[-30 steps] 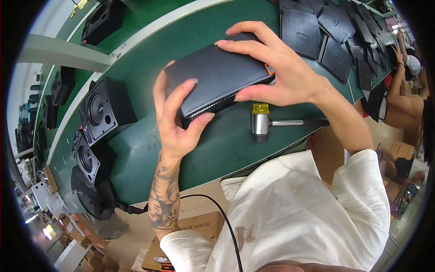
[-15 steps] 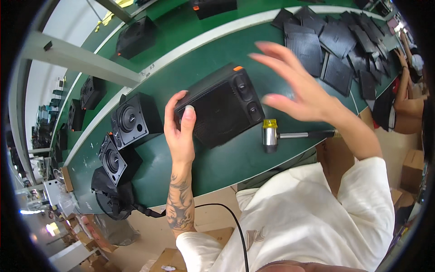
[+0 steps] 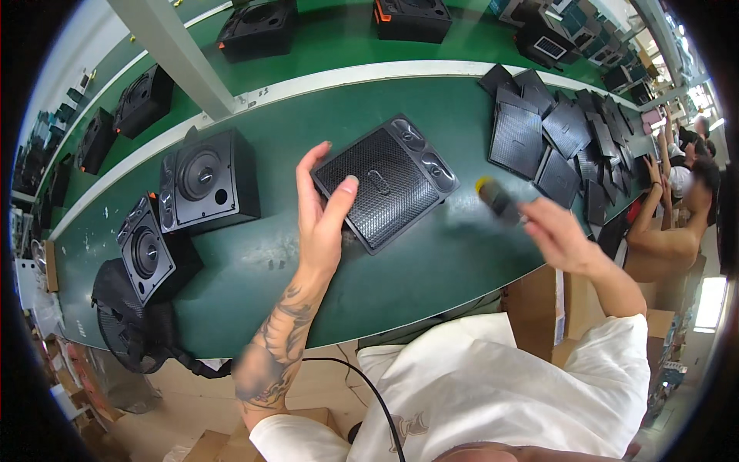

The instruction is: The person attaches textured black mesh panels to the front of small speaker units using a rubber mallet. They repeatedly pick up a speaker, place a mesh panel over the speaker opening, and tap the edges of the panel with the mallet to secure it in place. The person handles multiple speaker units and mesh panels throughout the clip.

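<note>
My left hand grips the left side of a black speaker, thumb on top of its mesh grille and fingers round the far edge. The grille faces up, and two small dials or knobs sit along its right end. To the right of the speaker, my right hand is closed round the handle of a mallet. The mallet's head is smeared by motion, with yellow showing at one end. It is apart from the speaker.
Two speakers without grilles, one upright and one tilted, stand at the left. A black mesh bag lies beside them. Loose black grille panels are heaped at the right. Beyond a white rail, more speakers stand on a green belt. Other people work at far right.
My right hand was open above the speaker's right side; now it has taken the mallet from the bench and lifted it. The speaker's grille has been turned more upward.
</note>
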A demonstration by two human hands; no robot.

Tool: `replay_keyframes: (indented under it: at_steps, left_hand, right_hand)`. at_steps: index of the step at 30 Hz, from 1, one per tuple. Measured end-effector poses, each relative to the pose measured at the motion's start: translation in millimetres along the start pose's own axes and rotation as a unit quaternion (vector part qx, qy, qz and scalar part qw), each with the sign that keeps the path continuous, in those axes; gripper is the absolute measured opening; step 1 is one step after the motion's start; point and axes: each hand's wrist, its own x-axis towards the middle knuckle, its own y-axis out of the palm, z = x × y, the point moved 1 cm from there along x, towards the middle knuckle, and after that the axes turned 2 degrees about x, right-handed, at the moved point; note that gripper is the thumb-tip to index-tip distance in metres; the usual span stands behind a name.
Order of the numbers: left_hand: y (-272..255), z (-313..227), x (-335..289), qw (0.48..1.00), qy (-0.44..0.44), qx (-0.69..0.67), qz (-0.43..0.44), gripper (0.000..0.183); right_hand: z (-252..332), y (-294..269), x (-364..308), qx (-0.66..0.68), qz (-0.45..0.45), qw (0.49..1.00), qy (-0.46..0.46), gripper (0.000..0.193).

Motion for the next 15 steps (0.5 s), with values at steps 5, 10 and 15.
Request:
replay_keyframes:
  at_steps: [5, 10, 15]
  left_hand:
    - [-5.8, 0.8, -1.0, 0.999, -0.016, -0.027, 0.013, 0.06]
    - [-5.5, -4.9, -0.1, 0.997, -0.055, -0.056, 0.024, 0.053]
    - [-3.8, -5.7, -1.0, 0.996, -0.052, -0.066, 0.014, 0.05]
  right_hand:
    - [49.0, -45.4, 103.1, 0.233, 0.016, 0.965, 0.12, 0.037]
    - [44.0, -28.8, 170.4, 0.095, 0.074, 0.993, -0.007, 0.034]
    - [68.2, -53.2, 198.8, 0.084, 0.145, 0.984, 0.069, 0.034]
